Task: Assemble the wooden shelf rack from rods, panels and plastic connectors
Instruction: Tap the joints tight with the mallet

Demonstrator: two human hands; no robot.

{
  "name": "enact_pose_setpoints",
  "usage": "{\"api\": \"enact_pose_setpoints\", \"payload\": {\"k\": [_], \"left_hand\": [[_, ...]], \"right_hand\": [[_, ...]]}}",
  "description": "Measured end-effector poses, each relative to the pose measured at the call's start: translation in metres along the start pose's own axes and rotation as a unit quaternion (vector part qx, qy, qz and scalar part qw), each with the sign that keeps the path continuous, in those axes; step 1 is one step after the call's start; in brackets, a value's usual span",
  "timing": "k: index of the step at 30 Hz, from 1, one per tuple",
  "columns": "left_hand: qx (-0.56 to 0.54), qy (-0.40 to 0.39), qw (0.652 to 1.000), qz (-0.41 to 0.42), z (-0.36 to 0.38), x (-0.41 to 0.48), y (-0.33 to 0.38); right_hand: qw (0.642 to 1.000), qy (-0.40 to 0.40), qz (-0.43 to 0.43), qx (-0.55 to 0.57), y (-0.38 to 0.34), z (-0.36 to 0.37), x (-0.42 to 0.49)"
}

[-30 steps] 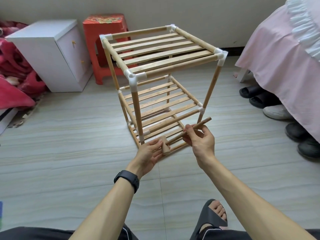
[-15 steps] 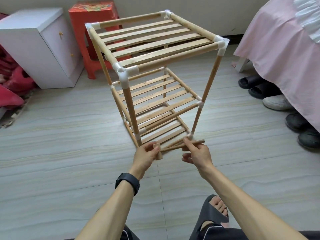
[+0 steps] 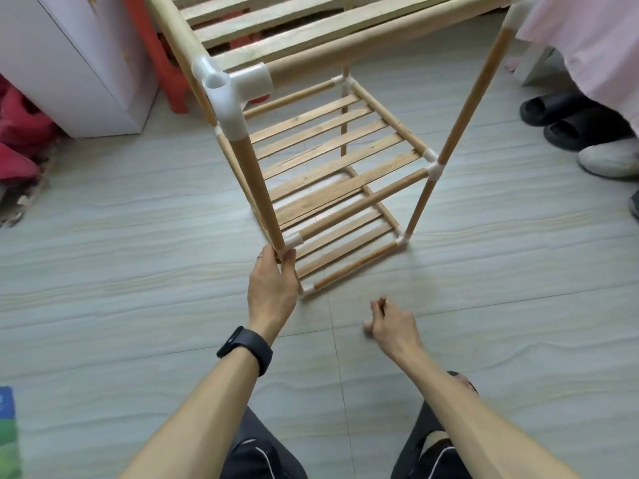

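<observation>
Left hand [image 3: 273,288] shifted, gripping round post [image 3: 257,188]

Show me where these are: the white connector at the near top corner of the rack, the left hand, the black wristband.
white connector [image 3: 231,98]: head view, middle of its body, below the open socket.
left hand [image 3: 272,292]: head view, back of the hand gripping the rack [image 3: 257,188].
black wristband [image 3: 246,349]: head view, top of the band.

Rack [image 3: 345,54] top past upper edge; R hand [image 3: 392,324] blurry, contents unclear
</observation>
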State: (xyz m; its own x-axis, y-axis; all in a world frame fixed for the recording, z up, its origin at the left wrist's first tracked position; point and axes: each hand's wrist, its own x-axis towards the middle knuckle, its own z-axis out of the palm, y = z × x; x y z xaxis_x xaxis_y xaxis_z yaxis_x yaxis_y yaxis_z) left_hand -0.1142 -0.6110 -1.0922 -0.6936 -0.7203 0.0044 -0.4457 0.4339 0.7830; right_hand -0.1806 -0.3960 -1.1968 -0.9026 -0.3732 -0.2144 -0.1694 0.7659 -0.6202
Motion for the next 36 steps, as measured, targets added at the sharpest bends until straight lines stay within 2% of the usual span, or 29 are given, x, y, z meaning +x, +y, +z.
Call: {"api": "enact_pose_setpoints", "payload": {"k": [3,4,8,10,11,13,15,16,18,19,23,25,27,29,31,34,36], "left_hand": [[0.003,-0.001,1.0,0.0,0.003,0.0,-0.003],[0.008,0.001,1.0,-0.001,0.003,0.001,-0.004],[0.024,-0.019,1.0,0.0,-0.002,0.002,-0.001],[0.025,-0.025,0.999,-0.013,-0.004,-0.001,0.003],[0.028,-0.037,0.999,-0.02,-0.006,-0.002,0.007],[0.035,-0.076,0.995,-0.046,-0.01,0.001,0.015],[0.053,-0.13,0.988,-0.069,-0.018,0.009,0.021],[0.059,-0.157,0.983,-0.077,-0.024,0.013,0.025],[0.061,-0.191,0.976,-0.087,-0.039,0.02,0.034],[0.061,-0.198,0.974,-0.088,-0.048,0.023,0.037],[0.076,-0.196,0.977,-0.043,-0.093,0.042,0.07],[0.084,-0.189,0.978,-0.011,-0.117,0.051,0.092],[0.083,-0.187,0.979,0.019,-0.138,0.056,0.112],[0.049,-0.181,0.981,0.04,-0.155,0.056,0.129],[-0.009,-0.166,0.984,0.069,-0.165,0.051,0.143],[-0.087,-0.134,0.977,0.138,-0.165,0.036,0.151],[-0.078,-0.102,0.976,0.176,-0.16,0.027,0.153]], "right_hand": [[0.988,0.1,-0.034,0.116,-0.015,-0.006,0.01],[0.988,0.094,-0.043,0.115,-0.012,-0.003,0.005],[0.999,-0.043,0.03,-0.005,0.006,0.007,-0.01],[0.994,-0.081,0.073,0.028,-0.01,-0.007,0.004],[0.987,-0.086,0.096,0.093,-0.017,-0.017,0.012],[0.94,-0.132,0.156,0.272,-0.029,-0.042,0.023],[0.863,-0.225,0.173,0.418,-0.041,-0.079,0.026],[0.837,-0.271,0.169,0.444,-0.047,-0.098,0.026],[0.819,-0.336,0.138,0.445,-0.065,-0.135,0.025],[0.824,-0.35,0.125,0.428,-0.074,-0.149,0.023],[0.909,-0.354,0.074,0.206,-0.118,-0.211,0.011],[0.918,-0.381,0.047,0.103,-0.141,-0.247,-0.001],[0.929,-0.369,0.012,0.034,-0.162,-0.28,-0.012],[0.946,-0.324,-0.028,0.02,-0.183,-0.305,-0.021],[0.956,-0.278,-0.071,0.058,-0.201,-0.322,-0.029],[0.956,-0.223,-0.161,0.106,-0.228,-0.339,-0.042],[0.952,-0.168,-0.218,0.133,-0.243,-0.344,-0.051]]}}
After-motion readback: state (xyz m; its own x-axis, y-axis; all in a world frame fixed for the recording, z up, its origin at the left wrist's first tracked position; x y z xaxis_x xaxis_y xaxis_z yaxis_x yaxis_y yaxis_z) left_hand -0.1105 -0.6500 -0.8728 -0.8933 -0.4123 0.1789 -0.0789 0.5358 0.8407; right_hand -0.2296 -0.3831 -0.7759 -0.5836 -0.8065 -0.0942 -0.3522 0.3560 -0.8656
